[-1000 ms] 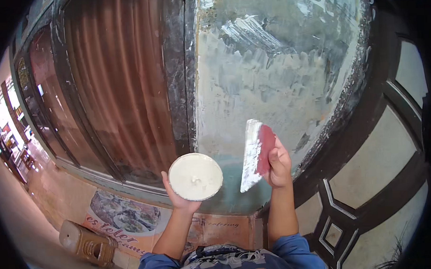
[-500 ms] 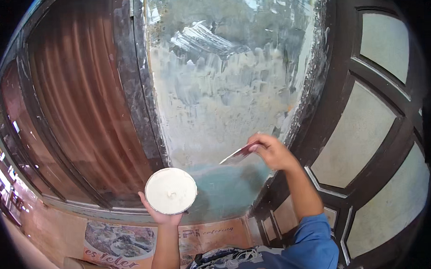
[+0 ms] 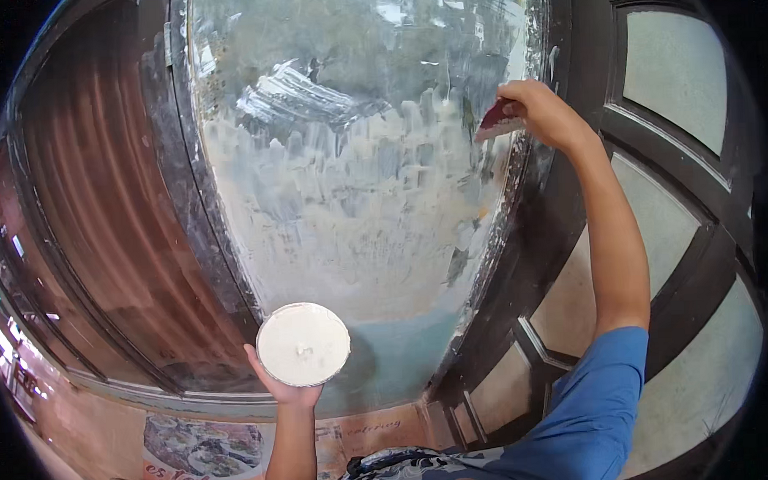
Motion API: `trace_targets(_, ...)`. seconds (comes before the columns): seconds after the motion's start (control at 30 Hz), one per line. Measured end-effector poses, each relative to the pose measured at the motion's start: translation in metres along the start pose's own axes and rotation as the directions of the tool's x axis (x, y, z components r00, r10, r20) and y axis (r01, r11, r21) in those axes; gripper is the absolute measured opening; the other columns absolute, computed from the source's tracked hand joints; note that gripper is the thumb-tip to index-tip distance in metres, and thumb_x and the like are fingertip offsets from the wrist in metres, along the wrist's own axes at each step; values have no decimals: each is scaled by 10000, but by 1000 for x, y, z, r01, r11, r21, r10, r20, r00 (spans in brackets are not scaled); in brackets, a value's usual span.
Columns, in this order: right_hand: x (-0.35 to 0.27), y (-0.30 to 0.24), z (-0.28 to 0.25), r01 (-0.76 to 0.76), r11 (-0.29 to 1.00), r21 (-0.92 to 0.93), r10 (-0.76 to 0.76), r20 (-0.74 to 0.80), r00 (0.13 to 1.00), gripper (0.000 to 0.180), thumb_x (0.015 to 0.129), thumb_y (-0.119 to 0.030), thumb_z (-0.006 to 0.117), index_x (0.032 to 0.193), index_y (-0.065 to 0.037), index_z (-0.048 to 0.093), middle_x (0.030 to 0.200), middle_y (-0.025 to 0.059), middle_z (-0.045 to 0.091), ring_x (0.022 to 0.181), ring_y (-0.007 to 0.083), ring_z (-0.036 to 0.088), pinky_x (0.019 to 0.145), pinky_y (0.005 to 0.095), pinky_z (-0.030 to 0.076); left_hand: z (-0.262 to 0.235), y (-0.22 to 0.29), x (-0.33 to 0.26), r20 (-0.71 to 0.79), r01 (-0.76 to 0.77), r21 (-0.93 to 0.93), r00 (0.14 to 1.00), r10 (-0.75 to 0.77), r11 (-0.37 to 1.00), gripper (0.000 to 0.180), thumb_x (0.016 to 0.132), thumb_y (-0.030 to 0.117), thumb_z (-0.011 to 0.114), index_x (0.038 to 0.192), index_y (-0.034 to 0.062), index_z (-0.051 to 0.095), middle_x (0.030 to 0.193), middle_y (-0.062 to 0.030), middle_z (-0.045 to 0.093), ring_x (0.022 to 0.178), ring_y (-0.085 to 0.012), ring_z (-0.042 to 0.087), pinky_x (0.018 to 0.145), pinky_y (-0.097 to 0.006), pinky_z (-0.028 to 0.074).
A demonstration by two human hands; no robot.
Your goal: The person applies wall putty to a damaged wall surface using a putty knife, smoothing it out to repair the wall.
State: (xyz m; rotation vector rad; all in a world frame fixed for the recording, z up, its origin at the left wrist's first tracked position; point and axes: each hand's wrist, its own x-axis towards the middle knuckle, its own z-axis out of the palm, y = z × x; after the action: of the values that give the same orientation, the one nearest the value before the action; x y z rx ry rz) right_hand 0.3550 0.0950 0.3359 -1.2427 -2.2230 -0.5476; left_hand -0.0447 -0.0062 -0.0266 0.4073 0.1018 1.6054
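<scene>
Tub (image 3: 321, 382) of white paste (image 3: 303, 334) low, near ctr, on L hand (image 3: 285, 389), opening up, prob. so paste stays in & w/in reach. L thumb beside rim; other fingers hidden, can't tell if clamped. R hand (image 3: 549, 114) up high, fingers clamped on red scraper (image 3: 496, 118) by back edge, prob. to keep working edge free; contact w/ patchy wall (image 3: 342, 241) unclear. Dark-framed door (image 3: 674, 77) at R, brown curtain (image 3: 116, 190) at L.

Head-worn fisheye looks down; wall (image 3: 349, 199) ahead.
</scene>
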Motion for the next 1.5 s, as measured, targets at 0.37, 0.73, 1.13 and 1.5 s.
trace_targets(0.37,49,37,17,43,999,-18,-42,57,997,87,892,53,562,975,36,582,872,225,640,761,380,529,723,393,466,14,-38,18,-102,-113,-1,988,112,994,804,923,735,365,1420,115,491,1428,-113,523,1272,-344,527,1053,-543,449)
trace_targets(0.73,80,58,27,65,996,-58,-62,52,997,124,878,12,600,1002,10,599,937,235,661,860,414,624,747,445,489,3,-68,21,-126,-175,30,976,178,984,785,925,731,373,1400,122,513,1406,-94,539,1247,-311,548,1046,-496,461)
trace_targets(1.13,95,56,20,73,993,-96,-76,-30,997,122,842,29,594,960,13,623,879,209,690,838,364,686,705,432,525,-5,-90,26,-177,-163,54,969,170,985,795,912,747,377,1397,133,518,1400,-86,543,1252,-304,543,1032,-489,466)
trace_targets(1.5,83,50,-20,72,993,-96,-80,-85,993,170,911,28,599,1079,13,614,889,177,671,813,250,646,765,369,500,-3,-87,10,-119,-203,67,970,210,977,788,923,739,364,1406,133,506,1415,-80,532,1267,-306,530,1059,-496,445)
